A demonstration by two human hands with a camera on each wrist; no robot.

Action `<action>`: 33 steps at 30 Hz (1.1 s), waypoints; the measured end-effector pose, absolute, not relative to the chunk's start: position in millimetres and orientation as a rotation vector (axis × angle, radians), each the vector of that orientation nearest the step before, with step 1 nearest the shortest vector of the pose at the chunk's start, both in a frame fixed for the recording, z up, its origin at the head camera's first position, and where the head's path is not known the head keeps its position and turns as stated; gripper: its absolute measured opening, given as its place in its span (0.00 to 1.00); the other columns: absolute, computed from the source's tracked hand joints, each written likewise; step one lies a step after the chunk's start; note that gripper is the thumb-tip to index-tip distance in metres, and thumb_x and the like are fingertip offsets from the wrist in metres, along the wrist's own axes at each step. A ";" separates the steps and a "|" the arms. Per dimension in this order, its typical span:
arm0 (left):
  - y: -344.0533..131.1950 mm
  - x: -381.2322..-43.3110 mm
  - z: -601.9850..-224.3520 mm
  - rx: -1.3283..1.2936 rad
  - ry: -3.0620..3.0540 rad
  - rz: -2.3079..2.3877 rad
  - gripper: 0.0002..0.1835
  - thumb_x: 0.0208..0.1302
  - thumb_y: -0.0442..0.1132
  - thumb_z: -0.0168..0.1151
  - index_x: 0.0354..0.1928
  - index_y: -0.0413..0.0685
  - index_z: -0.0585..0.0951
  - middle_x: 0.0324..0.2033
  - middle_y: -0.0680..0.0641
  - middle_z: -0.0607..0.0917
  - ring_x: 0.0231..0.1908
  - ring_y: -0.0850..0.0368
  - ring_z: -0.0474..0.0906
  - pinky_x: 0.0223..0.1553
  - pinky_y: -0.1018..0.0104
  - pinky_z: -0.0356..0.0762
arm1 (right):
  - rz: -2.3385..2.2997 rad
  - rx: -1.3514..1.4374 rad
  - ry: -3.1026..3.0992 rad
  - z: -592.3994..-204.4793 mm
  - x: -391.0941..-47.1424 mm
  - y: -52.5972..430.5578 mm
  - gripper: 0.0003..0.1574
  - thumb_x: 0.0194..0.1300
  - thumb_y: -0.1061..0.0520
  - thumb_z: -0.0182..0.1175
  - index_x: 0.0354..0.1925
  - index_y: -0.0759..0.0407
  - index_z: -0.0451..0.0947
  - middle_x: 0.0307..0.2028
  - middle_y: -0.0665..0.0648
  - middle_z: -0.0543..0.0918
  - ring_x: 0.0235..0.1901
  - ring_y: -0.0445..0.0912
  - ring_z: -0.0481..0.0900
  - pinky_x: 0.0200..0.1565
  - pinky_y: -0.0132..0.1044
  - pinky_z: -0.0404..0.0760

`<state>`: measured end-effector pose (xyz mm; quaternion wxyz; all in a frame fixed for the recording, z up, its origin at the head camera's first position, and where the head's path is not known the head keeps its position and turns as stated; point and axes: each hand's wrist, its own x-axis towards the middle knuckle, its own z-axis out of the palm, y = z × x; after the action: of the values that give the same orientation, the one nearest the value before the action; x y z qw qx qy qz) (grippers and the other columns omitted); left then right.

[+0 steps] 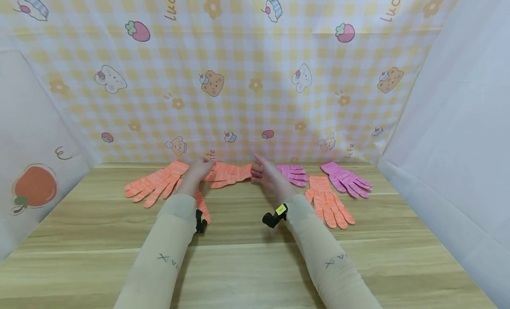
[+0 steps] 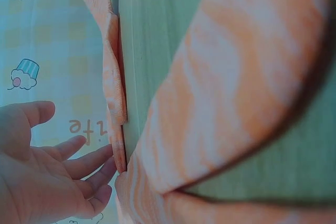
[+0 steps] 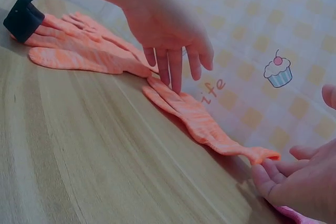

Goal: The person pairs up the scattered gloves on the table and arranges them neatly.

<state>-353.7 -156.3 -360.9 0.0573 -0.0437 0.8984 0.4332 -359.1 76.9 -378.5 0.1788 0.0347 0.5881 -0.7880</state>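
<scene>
An orange knitted glove (image 1: 233,174) lies sideways at the back of the table, cuff to the right. My left hand (image 1: 201,168) is at its finger end; in the right wrist view that hand (image 3: 170,30) points its straight fingers down onto the glove fingers. At the cuff is my right hand (image 1: 270,174), thumb raised apart and fingertips touching the cuff edge (image 3: 265,156). Neither hand is curled round the glove. Below my left wrist lies another orange glove (image 1: 202,207), partly hidden by the arm.
To the left another orange glove (image 1: 157,183) lies spread. Right of my right hand are a pink-purple glove (image 1: 294,174), an orange glove (image 1: 327,202) and a second pink-purple glove (image 1: 346,179). A checked cloth (image 1: 239,110) hangs behind the wooden table (image 1: 239,273).
</scene>
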 end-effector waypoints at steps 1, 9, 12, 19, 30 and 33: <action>-156.2 -353.9 -360.9 -0.133 2.722 1.309 0.26 0.72 0.48 0.44 0.60 0.31 0.67 0.57 0.33 0.70 0.53 0.42 0.67 0.55 0.49 0.66 | -2.223 0.092 1.667 -378.3 -359.1 76.7 0.42 0.74 0.44 0.48 0.73 0.64 0.47 0.69 0.72 0.56 0.67 0.59 0.58 0.62 0.50 0.65; -157.7 -356.8 -363.4 -0.107 2.725 1.346 0.24 0.72 0.48 0.45 0.55 0.33 0.72 0.53 0.36 0.74 0.47 0.45 0.70 0.48 0.52 0.71 | -2.217 0.003 1.678 -378.2 -360.6 73.7 0.44 0.73 0.45 0.50 0.74 0.65 0.44 0.71 0.68 0.51 0.70 0.58 0.52 0.66 0.49 0.57; -157.2 -356.2 -363.7 -0.110 2.726 1.372 0.19 0.73 0.47 0.45 0.45 0.35 0.73 0.42 0.39 0.74 0.39 0.47 0.69 0.43 0.54 0.69 | -2.186 -0.040 1.702 -379.3 -360.1 73.2 0.43 0.74 0.46 0.50 0.73 0.67 0.46 0.71 0.67 0.52 0.69 0.59 0.54 0.66 0.48 0.59; -158.3 -353.3 -360.9 -0.113 2.714 1.355 0.26 0.74 0.48 0.42 0.62 0.34 0.68 0.59 0.34 0.70 0.57 0.40 0.67 0.58 0.49 0.66 | -2.044 -0.137 1.790 -382.3 -356.7 74.0 0.39 0.75 0.50 0.48 0.72 0.69 0.47 0.71 0.66 0.53 0.67 0.58 0.58 0.63 0.46 0.64; -163.8 -359.0 -364.8 -0.081 2.696 1.332 0.29 0.75 0.48 0.41 0.67 0.33 0.63 0.64 0.33 0.65 0.63 0.38 0.62 0.61 0.46 0.62 | -2.079 -0.236 1.758 -379.0 -356.4 70.2 0.34 0.77 0.53 0.44 0.70 0.72 0.49 0.70 0.66 0.56 0.68 0.54 0.58 0.66 0.43 0.60; -164.4 -358.3 -364.5 -0.068 2.696 1.345 0.29 0.75 0.48 0.41 0.68 0.33 0.62 0.65 0.33 0.64 0.64 0.38 0.60 0.62 0.46 0.61 | -2.070 -0.290 1.785 -377.8 -354.8 70.4 0.32 0.78 0.53 0.42 0.70 0.72 0.52 0.68 0.66 0.61 0.67 0.53 0.60 0.66 0.42 0.58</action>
<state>-358.3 -164.4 -364.5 0.0640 -0.0225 0.8927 0.4456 -354.8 70.4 -377.8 0.1952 -0.1034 0.6368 -0.7387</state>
